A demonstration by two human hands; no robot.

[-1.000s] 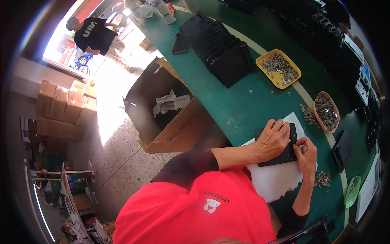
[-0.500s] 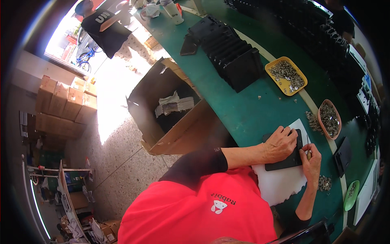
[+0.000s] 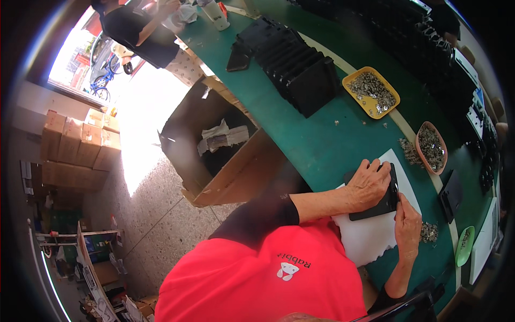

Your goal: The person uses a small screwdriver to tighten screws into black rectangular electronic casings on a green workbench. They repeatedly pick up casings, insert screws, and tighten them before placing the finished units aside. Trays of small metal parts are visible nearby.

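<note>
A flat black plastic panel lies on a white sheet at the near edge of the green table. My left hand rests on it, its fingers bent and pressed down around the far part. At the panel's right edge is my right hand, fingers closed around a thin tool whose handle is mostly hidden in the grip. A small heap of metal pieces lies just right of that hand.
Farther up the table stands a row of black plastic parts. Small metal pieces fill a yellow tray, a pink tray and a green dish. A cardboard box stands left of the table; a person is beyond.
My right hand has turned and moved slightly down, so the tool's brownish handle no longer shows. My left hand still presses the panel. The whole view has shifted slightly.
</note>
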